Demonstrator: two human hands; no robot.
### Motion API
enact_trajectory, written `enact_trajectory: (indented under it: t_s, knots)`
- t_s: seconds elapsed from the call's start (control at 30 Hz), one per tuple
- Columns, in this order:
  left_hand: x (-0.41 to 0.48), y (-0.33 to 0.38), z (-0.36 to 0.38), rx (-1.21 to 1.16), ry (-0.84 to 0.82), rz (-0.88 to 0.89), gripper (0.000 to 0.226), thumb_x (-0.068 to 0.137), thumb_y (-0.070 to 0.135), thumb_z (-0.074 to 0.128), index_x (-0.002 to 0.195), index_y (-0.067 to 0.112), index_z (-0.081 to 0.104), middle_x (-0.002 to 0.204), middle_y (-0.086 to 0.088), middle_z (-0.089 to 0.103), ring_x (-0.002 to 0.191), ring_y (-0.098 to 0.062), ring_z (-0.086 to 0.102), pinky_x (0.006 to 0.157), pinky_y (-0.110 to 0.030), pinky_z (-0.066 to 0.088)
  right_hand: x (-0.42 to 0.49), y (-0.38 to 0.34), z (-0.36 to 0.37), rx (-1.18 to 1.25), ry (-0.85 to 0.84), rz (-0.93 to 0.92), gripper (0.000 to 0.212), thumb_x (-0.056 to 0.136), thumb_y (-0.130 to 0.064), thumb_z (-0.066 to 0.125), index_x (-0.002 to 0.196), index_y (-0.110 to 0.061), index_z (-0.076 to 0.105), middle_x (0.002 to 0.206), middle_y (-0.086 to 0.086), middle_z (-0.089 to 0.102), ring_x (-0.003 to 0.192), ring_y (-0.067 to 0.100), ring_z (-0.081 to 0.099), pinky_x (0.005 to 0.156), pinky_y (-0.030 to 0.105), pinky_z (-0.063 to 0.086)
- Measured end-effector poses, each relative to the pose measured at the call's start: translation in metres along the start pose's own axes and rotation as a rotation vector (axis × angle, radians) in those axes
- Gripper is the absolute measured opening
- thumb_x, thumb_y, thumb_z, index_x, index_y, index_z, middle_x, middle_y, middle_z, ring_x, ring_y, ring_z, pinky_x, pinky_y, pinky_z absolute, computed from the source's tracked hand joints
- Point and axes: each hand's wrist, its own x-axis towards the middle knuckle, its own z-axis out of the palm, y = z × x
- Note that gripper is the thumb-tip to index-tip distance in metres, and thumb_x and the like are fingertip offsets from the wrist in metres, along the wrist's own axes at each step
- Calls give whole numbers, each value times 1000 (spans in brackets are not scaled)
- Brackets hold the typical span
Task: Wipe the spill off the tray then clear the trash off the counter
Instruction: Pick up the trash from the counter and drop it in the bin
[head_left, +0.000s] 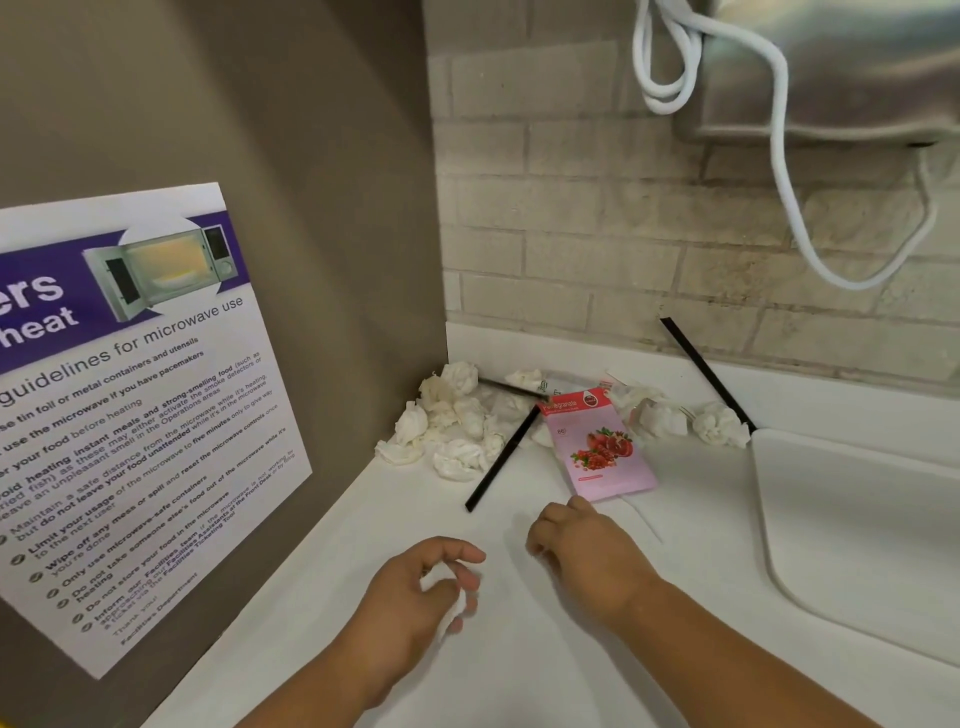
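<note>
- While the left hand (426, 592) hovers low in the middle of the frame, its curled fingers grasp a crumpled white tissue (454, 609).
- Just right of it, the right hand (582, 551) rests on the white counter (405, 504) with its fingers curled under. I cannot tell whether it holds anything.
- A white tray (857, 519) lies at the right of the frame, its rounded corner toward the hands. What shows of its surface is plain white.
- Trash sits in the far corner of the counter, at centre frame: a heap of tissue balls (452, 415) and a pink pomegranate packet (600, 441) lying flat.
- A black straw (504, 452) lies on the counter with its far end against the packet's left edge.
- Another tissue ball (719, 423) sits just beside the tray's far left corner, with a second black straw (706, 371) leaning on the backsplash behind it.
- A microwave-use poster (130, 415) hangs on the left wall.
- At upper right is a steel wall unit (831, 67) with a white cable (779, 130).
</note>
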Motion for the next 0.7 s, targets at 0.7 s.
enact_trajectory:
  t_s: [0.7]
  knots:
    - [12,21,16,71,67,130,24,94,26,55,76,20,69,71,-9,65,62,-6,57,53,-9,39,10,-16,-55,820,321,268,16,86,-17,67,92,-30,64,99,-13,61,91,10,57,77,22,43]
